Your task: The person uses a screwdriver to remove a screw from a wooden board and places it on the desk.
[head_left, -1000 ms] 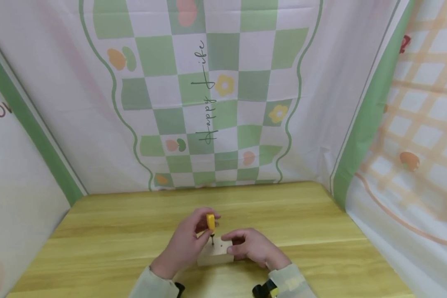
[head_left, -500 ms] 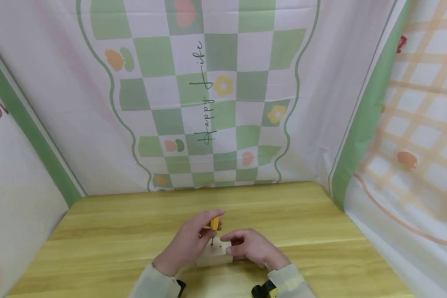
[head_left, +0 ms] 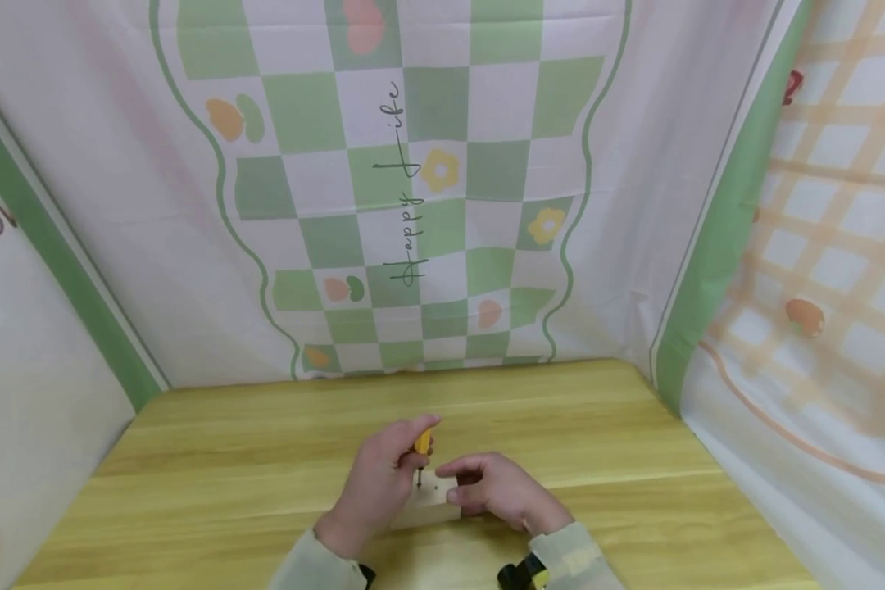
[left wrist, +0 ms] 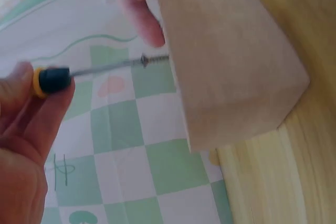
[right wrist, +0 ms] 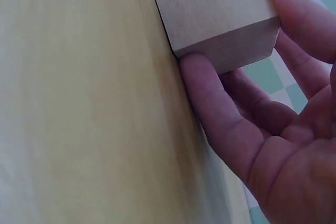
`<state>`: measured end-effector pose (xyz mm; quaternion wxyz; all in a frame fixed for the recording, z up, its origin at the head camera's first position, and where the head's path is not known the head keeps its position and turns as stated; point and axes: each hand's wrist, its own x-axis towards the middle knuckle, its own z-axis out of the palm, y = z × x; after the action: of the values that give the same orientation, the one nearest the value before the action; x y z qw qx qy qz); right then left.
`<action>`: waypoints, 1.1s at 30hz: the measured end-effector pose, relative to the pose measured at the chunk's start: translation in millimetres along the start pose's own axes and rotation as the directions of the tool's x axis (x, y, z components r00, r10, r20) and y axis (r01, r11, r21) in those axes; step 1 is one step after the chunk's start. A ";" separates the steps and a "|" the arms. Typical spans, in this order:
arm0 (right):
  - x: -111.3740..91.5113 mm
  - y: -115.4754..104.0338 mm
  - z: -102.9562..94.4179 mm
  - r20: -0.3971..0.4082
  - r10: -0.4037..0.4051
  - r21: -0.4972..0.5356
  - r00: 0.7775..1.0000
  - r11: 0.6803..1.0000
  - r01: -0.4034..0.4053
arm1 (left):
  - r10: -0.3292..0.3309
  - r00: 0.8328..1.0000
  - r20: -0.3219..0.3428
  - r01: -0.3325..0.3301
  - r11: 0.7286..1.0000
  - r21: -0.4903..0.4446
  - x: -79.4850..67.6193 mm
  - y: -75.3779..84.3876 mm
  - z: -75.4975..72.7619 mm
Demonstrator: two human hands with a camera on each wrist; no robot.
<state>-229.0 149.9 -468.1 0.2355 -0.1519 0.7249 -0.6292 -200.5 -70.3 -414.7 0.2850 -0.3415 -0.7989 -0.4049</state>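
Note:
My left hand (head_left: 374, 479) holds a screwdriver (head_left: 423, 443) by its yellow handle, one finger lying over the handle's top end. In the left wrist view the black collar and thin shaft of the screwdriver (left wrist: 54, 80) show, its tip at the head of a screw (left wrist: 155, 58). Part of the screw's thread stands out of a pale wooden block (left wrist: 226, 56). A small dark spot, hole or screw I cannot tell, marks the block's top to the right. My right hand (head_left: 503, 492) grips the right end of the wooden block (right wrist: 220, 11), fingers against its end face.
The block rests on a wood-grain table (head_left: 597, 426). Behind it hangs a green and white checked cloth (head_left: 442, 319), with more patterned cloth (head_left: 804, 369) at the right side. Dark straps (head_left: 524, 571) sit at both wrists.
My left fingers have closed further round the screwdriver handle, the index finger moving over its top. The left wrist has shifted slightly right. My right hand and the block stay in place.

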 end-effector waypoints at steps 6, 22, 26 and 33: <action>0.5 -0.9 1.1 -0.008 0.006 0.003 1.000 1.000 -0.006 | 0.016 0.993 -0.116 -0.002 0.993 0.117 -2.0 8.3 7.9; 1.0 -0.5 3.2 -0.028 0.011 0.004 1.000 1.000 -0.010 | -0.061 0.954 -0.292 0.160 0.932 0.327 -5.7 23.3 32.3; 0.4 0.0 3.8 -0.038 -0.007 -0.015 0.999 1.000 0.007 | -0.060 0.944 -0.323 0.179 0.919 0.351 -5.0 24.9 37.2; -1.2 -1.0 4.3 -0.041 -0.006 -0.003 0.999 1.000 0.006 | -0.089 0.958 -0.271 0.181 0.925 0.335 -3.5 24.6 34.7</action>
<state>-225.8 146.7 -467.3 0.2184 -0.1416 0.7301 -0.6318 -185.5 -31.4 -423.8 0.4120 -0.1738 -0.8382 -0.3120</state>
